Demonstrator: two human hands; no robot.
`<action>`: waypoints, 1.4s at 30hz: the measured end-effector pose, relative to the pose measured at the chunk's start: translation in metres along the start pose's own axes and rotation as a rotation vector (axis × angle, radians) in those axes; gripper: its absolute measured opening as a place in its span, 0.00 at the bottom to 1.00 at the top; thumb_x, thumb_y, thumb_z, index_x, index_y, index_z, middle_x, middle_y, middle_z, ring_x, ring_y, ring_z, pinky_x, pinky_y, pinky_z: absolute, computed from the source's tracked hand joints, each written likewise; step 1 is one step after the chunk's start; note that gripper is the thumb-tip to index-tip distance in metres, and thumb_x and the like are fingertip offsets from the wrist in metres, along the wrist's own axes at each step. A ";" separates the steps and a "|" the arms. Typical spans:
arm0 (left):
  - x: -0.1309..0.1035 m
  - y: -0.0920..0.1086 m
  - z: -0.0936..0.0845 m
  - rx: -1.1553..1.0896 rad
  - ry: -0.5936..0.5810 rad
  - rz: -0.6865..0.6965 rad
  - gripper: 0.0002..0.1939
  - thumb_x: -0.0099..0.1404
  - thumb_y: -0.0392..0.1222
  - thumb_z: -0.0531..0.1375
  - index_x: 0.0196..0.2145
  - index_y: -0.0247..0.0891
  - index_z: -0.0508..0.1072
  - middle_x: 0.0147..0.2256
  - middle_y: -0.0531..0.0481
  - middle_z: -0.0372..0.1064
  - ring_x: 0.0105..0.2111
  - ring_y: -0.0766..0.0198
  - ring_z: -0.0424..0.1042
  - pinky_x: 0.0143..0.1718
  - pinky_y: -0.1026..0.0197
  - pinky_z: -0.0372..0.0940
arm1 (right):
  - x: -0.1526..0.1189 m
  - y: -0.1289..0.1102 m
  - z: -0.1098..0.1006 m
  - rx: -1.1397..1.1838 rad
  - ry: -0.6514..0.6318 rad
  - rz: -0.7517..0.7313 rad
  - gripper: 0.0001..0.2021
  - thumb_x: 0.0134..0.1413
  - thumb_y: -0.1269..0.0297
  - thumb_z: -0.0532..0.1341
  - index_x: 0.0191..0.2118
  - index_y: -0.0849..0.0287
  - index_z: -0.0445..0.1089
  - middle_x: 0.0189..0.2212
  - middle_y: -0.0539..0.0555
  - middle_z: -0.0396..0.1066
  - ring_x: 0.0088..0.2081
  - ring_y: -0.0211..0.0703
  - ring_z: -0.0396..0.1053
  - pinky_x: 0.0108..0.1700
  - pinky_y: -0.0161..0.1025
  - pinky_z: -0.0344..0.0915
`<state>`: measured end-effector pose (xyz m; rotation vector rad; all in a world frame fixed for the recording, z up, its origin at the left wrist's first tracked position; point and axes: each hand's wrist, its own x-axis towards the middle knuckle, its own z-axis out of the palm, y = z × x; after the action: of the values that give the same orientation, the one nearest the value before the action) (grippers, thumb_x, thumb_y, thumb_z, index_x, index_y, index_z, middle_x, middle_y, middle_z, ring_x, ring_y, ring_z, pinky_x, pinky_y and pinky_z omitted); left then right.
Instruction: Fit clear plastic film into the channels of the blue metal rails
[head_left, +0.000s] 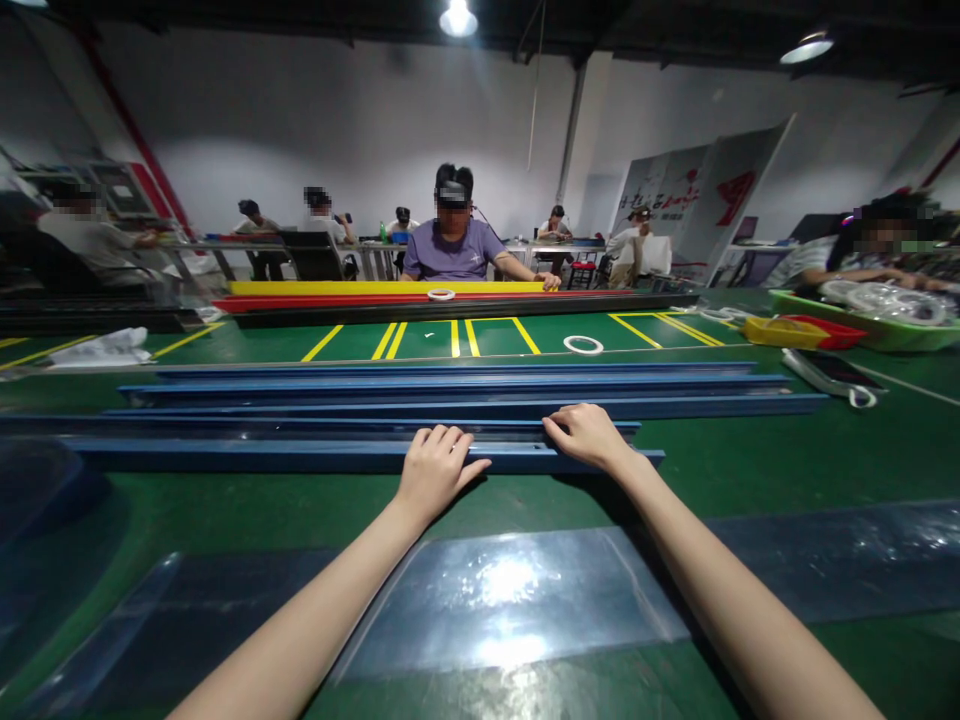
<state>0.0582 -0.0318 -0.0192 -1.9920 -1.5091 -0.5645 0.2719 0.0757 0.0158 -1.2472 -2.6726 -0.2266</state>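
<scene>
A long blue plastic channel lies across the green table in front of me, with a strip of clear plastic along its inside. My left hand grips its near wall: the fingers reach over into the channel and the thumb points right along the near side. Farther right, near the channel's end, my right hand has curled fingers over the same piece, its thumb toward the left. Its fingertips are partly hidden. Just beyond lie several more blue channels, parallel to this one.
Clear plastic sheet lies below my forearms. Yellow, red and black strips lie across the table before a seated person. White tape rings, a phone and a green tray are around them.
</scene>
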 end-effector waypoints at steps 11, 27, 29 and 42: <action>0.000 0.001 0.001 0.013 -0.029 0.019 0.17 0.63 0.52 0.49 0.33 0.36 0.69 0.29 0.47 0.68 0.30 0.61 0.64 0.31 0.59 0.50 | 0.002 0.017 0.008 0.224 -0.023 0.019 0.14 0.50 0.58 0.52 0.33 0.60 0.71 0.32 0.56 0.73 0.34 0.43 0.67 0.32 0.33 0.55; 0.000 0.000 0.004 0.022 -0.044 0.035 0.18 0.64 0.52 0.47 0.28 0.37 0.67 0.25 0.49 0.67 0.28 0.63 0.63 0.30 0.60 0.50 | 0.010 0.022 0.015 0.300 -0.073 0.161 0.14 0.43 0.50 0.59 0.23 0.57 0.66 0.20 0.50 0.66 0.25 0.37 0.62 0.24 0.31 0.48; 0.000 0.000 0.004 0.023 -0.044 0.035 0.18 0.64 0.52 0.47 0.27 0.37 0.67 0.25 0.49 0.67 0.28 0.63 0.64 0.30 0.60 0.50 | 0.011 0.022 0.016 0.291 -0.065 0.151 0.14 0.43 0.50 0.59 0.23 0.57 0.66 0.20 0.50 0.66 0.24 0.37 0.61 0.24 0.31 0.48; 0.000 -0.001 0.006 0.014 -0.039 0.045 0.19 0.64 0.52 0.47 0.26 0.36 0.66 0.24 0.50 0.67 0.26 0.63 0.64 0.29 0.61 0.50 | 0.009 0.019 0.015 0.293 -0.038 0.127 0.13 0.44 0.53 0.59 0.23 0.58 0.65 0.22 0.51 0.68 0.25 0.38 0.62 0.25 0.32 0.50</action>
<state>0.0570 -0.0274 -0.0237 -2.0312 -1.4835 -0.4981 0.2797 0.0973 0.0049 -1.3278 -2.5268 0.2021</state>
